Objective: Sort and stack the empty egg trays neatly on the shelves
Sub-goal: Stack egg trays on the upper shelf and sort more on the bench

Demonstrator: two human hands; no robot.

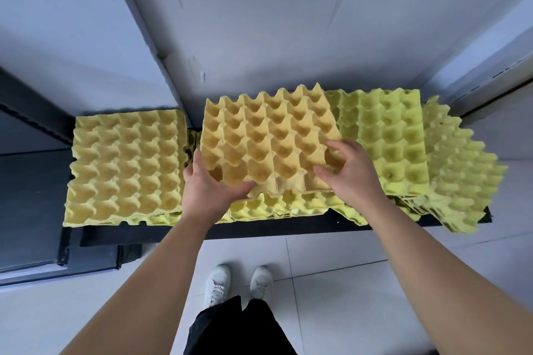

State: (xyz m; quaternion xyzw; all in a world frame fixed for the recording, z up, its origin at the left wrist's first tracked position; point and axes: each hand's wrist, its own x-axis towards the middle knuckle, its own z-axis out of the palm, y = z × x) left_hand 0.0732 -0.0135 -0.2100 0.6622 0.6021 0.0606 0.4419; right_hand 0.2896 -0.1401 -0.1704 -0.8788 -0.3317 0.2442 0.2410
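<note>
One dimpled pulp tray (268,135) in left hand (206,190), right hand (350,173)

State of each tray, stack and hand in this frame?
Tan tray: gripped, tilted, over middle stack.
Left stack: squared, flat on shelf.
Middle stack: on shelf, mostly covered.
Green stack: resting on shelf.
Far-right stack: skewed, overhanging shelf edge.
Left hand: grips tan tray's near-left corner.
Right hand: grips its near-right corner.
</note>
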